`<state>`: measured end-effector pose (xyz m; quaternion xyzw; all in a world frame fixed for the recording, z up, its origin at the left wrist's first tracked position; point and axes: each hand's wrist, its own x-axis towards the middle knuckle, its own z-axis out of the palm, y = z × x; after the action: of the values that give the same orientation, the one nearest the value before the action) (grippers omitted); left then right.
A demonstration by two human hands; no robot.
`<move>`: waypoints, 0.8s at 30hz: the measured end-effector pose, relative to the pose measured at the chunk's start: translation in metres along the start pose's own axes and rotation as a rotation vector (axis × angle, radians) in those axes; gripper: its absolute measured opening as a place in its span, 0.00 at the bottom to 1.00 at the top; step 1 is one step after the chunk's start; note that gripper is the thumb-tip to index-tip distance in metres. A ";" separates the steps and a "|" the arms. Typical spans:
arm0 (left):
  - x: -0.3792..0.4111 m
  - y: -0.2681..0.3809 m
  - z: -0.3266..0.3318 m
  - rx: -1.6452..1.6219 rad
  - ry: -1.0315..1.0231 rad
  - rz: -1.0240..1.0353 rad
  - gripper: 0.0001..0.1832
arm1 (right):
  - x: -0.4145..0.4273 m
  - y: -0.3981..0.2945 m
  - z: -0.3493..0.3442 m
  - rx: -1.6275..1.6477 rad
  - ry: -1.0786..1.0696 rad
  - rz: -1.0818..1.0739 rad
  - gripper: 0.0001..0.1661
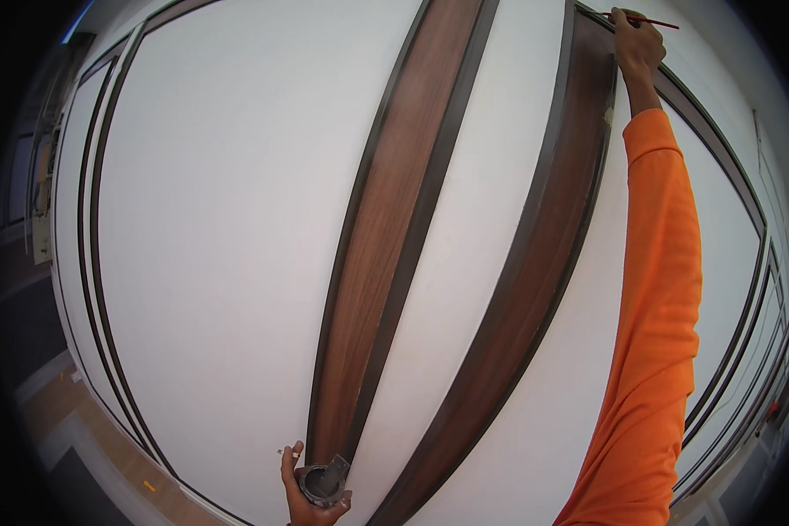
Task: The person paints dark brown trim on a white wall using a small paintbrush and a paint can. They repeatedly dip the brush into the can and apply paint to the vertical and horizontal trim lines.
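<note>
With the orange-sleeved arm stretched up, my right hand (638,43) holds a thin paintbrush with a red handle (661,22). The brush's tip lies at the dark trim (588,13) by the upper corner of the right brown wood-grain panel strip (546,230). Low in the view, my left hand (312,506) grips a small round pot (322,485), dark inside, with a flat grey piece (335,470) sticking out of it. A small white object (288,454) is between fingers of that hand. Behind the pot rises another brown wood-grain strip (394,217) with dark edges.
A white wall (237,230) with dark trim frames (98,263) fills most of the view. A pale scuffed spot (608,117) shows on the right strip's edge. Floor with a yellow arrow mark (148,486) lies at lower left. Shelf-like items (43,197) stand at far left, blurred.
</note>
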<state>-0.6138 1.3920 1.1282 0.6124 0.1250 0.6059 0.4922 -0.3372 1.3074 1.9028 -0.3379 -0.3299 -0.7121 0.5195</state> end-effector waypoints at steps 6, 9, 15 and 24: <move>-0.001 0.000 0.003 -0.102 0.008 -0.025 0.66 | 0.010 0.029 0.014 -0.106 -0.051 0.001 0.26; -0.002 0.002 0.002 -0.105 -0.009 -0.056 0.66 | 0.010 0.028 0.014 -0.146 -0.082 0.029 0.28; -0.002 0.000 0.002 -0.027 0.002 -0.003 0.66 | 0.000 0.029 0.014 -0.120 -0.088 0.030 0.28; -0.004 0.001 0.004 -0.041 0.026 -0.021 0.66 | -0.008 0.022 0.012 -0.041 -0.064 -0.002 0.27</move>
<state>-0.6123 1.3867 1.1272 0.5931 0.1253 0.6110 0.5091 -0.3129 1.3156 1.9056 -0.3707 -0.3320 -0.7082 0.5008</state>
